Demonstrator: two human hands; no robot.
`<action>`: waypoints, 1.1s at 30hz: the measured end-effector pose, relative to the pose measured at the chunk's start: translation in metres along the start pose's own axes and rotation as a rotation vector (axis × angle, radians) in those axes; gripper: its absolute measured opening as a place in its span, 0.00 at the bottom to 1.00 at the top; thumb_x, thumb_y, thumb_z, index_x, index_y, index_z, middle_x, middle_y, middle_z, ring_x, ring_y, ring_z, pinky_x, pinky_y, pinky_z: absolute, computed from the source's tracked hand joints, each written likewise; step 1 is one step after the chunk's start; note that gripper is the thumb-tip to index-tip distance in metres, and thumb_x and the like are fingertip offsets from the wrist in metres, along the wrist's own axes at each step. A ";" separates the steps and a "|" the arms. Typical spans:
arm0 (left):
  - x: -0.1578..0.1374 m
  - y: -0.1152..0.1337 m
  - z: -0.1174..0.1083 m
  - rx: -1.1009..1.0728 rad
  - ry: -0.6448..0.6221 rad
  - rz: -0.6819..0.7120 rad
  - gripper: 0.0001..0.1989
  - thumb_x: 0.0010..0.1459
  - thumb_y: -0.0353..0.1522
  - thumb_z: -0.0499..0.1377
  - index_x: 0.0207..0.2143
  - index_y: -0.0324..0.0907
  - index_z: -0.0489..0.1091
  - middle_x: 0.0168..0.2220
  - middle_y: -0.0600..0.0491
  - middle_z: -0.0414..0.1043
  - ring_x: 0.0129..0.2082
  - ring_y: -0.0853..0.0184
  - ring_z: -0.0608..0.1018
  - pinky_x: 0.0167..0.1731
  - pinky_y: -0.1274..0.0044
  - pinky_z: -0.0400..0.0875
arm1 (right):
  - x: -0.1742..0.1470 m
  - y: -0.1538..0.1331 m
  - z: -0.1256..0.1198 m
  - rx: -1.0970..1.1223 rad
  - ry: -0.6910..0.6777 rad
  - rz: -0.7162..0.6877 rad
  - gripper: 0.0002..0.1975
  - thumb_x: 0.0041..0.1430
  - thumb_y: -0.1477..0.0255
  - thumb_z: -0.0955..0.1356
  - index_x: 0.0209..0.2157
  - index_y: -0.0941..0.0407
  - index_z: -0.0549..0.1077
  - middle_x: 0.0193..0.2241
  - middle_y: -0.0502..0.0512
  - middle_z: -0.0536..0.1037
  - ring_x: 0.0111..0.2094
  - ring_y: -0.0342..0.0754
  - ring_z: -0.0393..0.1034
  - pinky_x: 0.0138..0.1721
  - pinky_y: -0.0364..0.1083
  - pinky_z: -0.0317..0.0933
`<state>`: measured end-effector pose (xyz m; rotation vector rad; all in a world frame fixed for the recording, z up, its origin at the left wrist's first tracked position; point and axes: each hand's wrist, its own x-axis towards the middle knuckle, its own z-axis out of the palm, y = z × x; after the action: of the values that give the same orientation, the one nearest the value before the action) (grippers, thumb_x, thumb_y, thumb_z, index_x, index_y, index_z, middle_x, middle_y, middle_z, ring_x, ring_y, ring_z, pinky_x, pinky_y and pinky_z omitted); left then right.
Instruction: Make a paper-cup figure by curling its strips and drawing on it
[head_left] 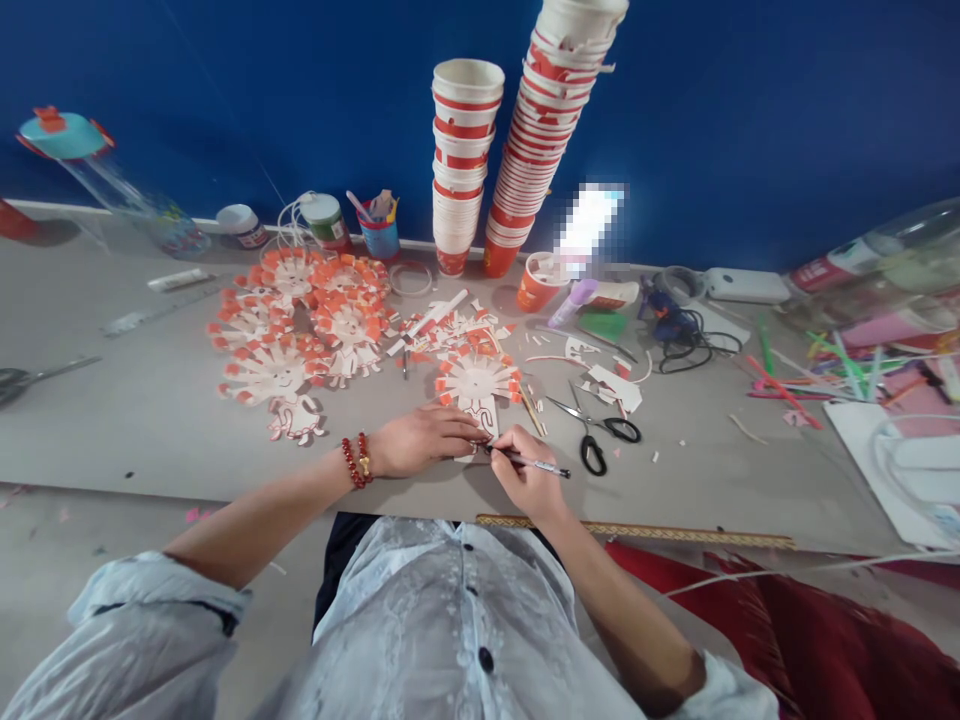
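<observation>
My right hand [527,472] grips a slim pen [536,463], its tip down at the lower part of a paper-cup figure [478,378]. This figure has a fan of white strips with orange ends and a white body marked with dark lines. Across the body's lower left, my left hand [431,438] lies flat with fingers stretched out, covering part of it. Finished-looking figures of the same kind, such as one with a red-outlined dress [295,418], are grouped to the left. Black-handled scissors [606,432] lie to the right of my right hand.
Two tall stacks of paper cups [457,160] stand against the blue wall. Paper scraps [469,330] are strewn behind the figure. A glue gun [670,318] with its cord, coloured straws [847,365] and a white board [862,450] lie right. More scissors [45,375] lie far left.
</observation>
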<state>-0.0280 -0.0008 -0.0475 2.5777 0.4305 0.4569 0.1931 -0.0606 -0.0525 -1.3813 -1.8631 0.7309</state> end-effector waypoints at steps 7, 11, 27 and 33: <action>-0.002 -0.002 0.004 0.036 -0.010 0.000 0.17 0.65 0.26 0.49 0.51 0.47 0.70 0.57 0.50 0.69 0.60 0.61 0.66 0.58 0.66 0.60 | -0.002 -0.002 0.001 -0.107 0.002 -0.101 0.04 0.56 0.72 0.63 0.27 0.52 0.63 0.21 0.49 0.69 0.24 0.46 0.65 0.28 0.43 0.59; -0.002 -0.003 0.004 0.050 -0.021 0.000 0.17 0.65 0.27 0.50 0.52 0.46 0.69 0.58 0.50 0.69 0.60 0.61 0.66 0.58 0.66 0.60 | -0.006 0.002 0.005 -0.177 -0.017 -0.217 0.03 0.57 0.73 0.63 0.30 0.51 0.64 0.23 0.50 0.70 0.28 0.48 0.67 0.32 0.44 0.61; 0.000 0.000 0.001 0.036 -0.025 -0.011 0.17 0.66 0.28 0.49 0.54 0.46 0.69 0.57 0.49 0.69 0.60 0.60 0.66 0.58 0.67 0.60 | -0.007 0.003 0.005 -0.150 0.019 -0.306 0.04 0.55 0.75 0.63 0.28 0.53 0.63 0.21 0.49 0.68 0.25 0.45 0.63 0.28 0.42 0.55; 0.000 -0.001 0.002 0.022 -0.018 -0.001 0.17 0.65 0.27 0.49 0.53 0.46 0.70 0.57 0.49 0.69 0.60 0.61 0.66 0.58 0.66 0.60 | -0.009 0.004 0.005 -0.142 0.001 -0.301 0.04 0.55 0.74 0.63 0.27 0.53 0.64 0.21 0.48 0.67 0.24 0.44 0.62 0.28 0.42 0.55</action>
<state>-0.0275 -0.0004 -0.0498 2.6006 0.4334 0.4305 0.1930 -0.0684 -0.0609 -1.1464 -2.0954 0.4536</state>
